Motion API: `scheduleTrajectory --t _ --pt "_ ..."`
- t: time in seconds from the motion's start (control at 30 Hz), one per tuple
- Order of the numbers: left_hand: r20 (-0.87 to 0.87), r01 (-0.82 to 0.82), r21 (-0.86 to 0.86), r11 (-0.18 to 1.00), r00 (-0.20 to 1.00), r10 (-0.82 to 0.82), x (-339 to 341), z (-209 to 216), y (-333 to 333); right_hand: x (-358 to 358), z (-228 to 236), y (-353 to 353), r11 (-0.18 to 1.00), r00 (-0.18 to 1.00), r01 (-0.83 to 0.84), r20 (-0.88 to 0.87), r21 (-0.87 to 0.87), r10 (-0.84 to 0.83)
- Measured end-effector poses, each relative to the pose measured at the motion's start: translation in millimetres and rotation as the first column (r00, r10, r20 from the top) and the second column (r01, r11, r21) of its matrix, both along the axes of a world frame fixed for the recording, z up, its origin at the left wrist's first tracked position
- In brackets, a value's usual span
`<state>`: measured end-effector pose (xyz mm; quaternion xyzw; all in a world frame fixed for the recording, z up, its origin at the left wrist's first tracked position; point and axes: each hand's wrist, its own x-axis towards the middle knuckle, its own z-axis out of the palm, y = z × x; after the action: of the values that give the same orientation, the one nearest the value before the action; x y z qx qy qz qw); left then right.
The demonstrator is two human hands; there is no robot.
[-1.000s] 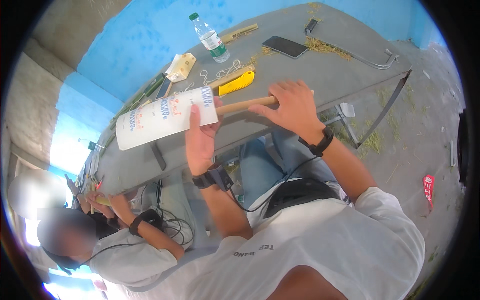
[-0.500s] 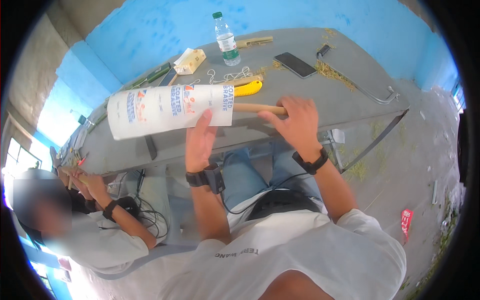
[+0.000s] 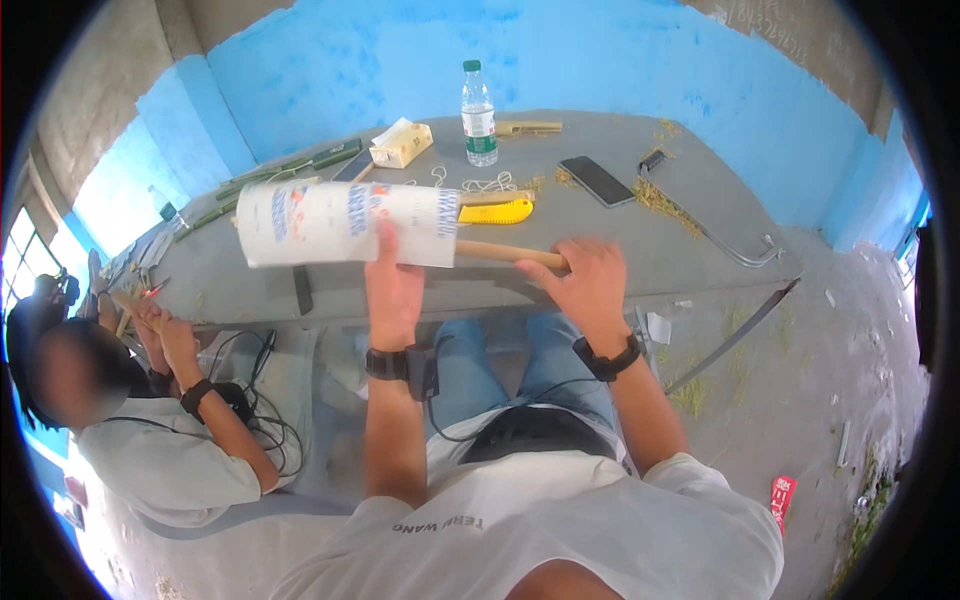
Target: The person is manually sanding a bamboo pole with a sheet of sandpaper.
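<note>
A white, printed-back sheet of sandpaper hangs curled over one end of a slim tan wooden or bamboo stick. My left hand grips the sheet near its right end, thumb on the printed side and its other fingers hidden beneath. To the right, my right hand is closed around the bare end of the stick, its thumb lying along it. The sheet hides the stick's left part. Both hands are above the near edge of the grey table.
Beyond the sheet lie a yellow tool handle, white string, a tissue box and a water bottle. A phone and a hacksaw frame lie farther right. A co-worker sits to my left, hands on a stick.
The view has tilted, showing more wall and shifting the table lower. Both hands keep their hold, and the sheet's curl has changed slightly around the stick.
</note>
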<state>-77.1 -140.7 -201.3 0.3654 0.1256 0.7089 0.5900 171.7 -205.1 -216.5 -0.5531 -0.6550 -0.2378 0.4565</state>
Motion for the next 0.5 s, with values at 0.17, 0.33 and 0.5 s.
scheduleTrajectory --t 0.17,0.33,0.5 --pt "-0.110 -0.063 -0.031 0.998 0.992 0.059 3 -1 3 -2 2 0 1.000 1.000 -0.003 -0.011 -0.004 0.003" --pt "-0.558 0.058 -0.040 0.998 0.827 -0.070 16 -1 6 -5 6 2 0.999 0.997 0.015 -0.073 -0.029 -0.018" --pt "-0.573 0.147 -0.200 0.969 0.784 -0.238 17 2 5 -8 8 4 0.992 0.994 -0.019 -0.112 -0.129 0.004"
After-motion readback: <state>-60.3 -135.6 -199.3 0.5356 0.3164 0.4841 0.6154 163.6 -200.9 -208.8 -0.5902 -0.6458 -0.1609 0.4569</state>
